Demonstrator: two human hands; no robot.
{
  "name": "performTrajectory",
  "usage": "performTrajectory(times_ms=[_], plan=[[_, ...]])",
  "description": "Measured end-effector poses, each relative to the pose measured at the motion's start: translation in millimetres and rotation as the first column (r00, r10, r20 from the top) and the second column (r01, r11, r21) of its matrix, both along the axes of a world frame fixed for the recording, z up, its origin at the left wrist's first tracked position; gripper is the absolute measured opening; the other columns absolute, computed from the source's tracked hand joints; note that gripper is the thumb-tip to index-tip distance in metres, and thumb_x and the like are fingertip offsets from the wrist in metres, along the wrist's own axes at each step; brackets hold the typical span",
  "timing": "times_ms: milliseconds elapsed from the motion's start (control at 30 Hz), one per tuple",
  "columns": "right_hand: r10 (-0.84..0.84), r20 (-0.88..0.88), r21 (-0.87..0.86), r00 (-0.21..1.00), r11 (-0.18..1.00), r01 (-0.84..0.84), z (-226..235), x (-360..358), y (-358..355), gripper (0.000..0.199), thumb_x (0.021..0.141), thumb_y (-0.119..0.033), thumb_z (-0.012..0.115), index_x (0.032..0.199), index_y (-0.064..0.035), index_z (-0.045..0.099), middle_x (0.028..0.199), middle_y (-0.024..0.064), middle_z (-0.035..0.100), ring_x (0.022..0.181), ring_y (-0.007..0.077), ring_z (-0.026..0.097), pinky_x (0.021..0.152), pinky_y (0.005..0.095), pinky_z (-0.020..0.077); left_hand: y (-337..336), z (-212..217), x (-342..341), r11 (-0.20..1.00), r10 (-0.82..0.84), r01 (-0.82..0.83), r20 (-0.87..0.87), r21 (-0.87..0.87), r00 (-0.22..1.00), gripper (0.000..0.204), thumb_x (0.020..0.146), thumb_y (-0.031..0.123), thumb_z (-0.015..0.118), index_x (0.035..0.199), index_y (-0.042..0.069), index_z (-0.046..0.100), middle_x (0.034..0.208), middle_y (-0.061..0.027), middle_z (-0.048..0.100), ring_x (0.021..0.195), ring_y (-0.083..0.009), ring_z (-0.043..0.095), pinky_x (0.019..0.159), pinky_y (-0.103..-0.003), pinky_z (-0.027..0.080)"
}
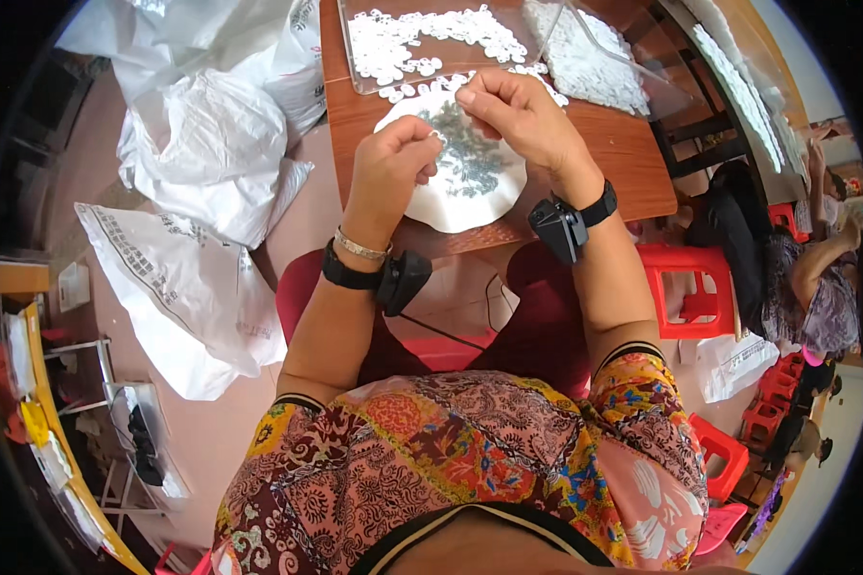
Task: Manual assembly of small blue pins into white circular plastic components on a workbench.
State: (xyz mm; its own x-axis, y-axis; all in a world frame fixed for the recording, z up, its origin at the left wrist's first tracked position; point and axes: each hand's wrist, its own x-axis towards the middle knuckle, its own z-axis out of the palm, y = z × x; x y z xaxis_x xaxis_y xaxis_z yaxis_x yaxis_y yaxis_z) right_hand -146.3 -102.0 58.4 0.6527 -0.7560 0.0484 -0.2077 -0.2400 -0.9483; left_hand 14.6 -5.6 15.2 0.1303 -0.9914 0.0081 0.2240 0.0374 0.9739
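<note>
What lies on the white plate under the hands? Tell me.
On the white plate: a heap of small dark pieces and white pieces at its far rim. The left hand and right hand cover parts.

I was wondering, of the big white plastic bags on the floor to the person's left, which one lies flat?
The printed white bag nearest the person's left hand's elbow lies spread flat; the crumpled bags beyond it are bunched and puffed up.

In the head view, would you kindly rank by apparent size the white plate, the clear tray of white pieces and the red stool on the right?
1. clear tray
2. white plate, partly hidden by the hands
3. red stool
The stool sits farther from the camera, so its rank is unsure.
</note>
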Motion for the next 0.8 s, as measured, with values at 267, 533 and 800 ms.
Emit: performTrajectory(times_ms=[267, 533, 800], plan=[[-0.079, -0.096, -0.216, 0.992, 0.975, 0.057, 5, 6, 4, 0.024, 0.090, -0.024, 0.059, 0.075, -0.0067, 0.054, 0.067, -0.0063, 0.049, 0.061, 0.0028, 0.043, 0.055, 0.0187, 0.0362, -4, -9, 0, 0.997, 0.058, -0.058, 0.014, -0.058, 0.998, 0.014, 0.078, 0.014, 0.060, 0.077, 0.000, 0.062, 0.063, 0.0005, 0.056, 0.058, -0.0057, 0.050, 0.051, -0.020, 0.038], [-0.060, -0.049, -0.227, 0.997, 0.973, 0.047, -10, 8, 9, 0.012, 0.085, -0.015, 0.064, 0.085, -0.0031, 0.062, 0.072, -0.0048, 0.054, 0.066, 0.0038, 0.046, 0.059, 0.0187, 0.0373, 1, -2, 2, 0.996, 0.074, -0.078, -0.118, -0.033, 0.990, 0.012, 0.081, 0.013, 0.057, 0.075, 0.003, 0.059, 0.064, 0.0002, 0.056, 0.056, -0.0062, 0.050, 0.050, -0.019, 0.037], [0.050, 0.008, -0.108, 0.999, 0.993, -0.049, -5, 12, 14, 0.013, 0.088, -0.014, 0.061, 0.089, -0.0015, 0.063, 0.075, -0.0036, 0.058, 0.070, 0.0052, 0.050, 0.065, 0.0201, 0.0424, -3, -5, 3, 0.998, 0.048, -0.054, -0.136, -0.034, 0.989, 0.013, 0.083, 0.015, 0.055, 0.074, 0.005, 0.056, 0.063, 0.0009, 0.055, 0.055, -0.0055, 0.048, 0.049, -0.018, 0.035]])
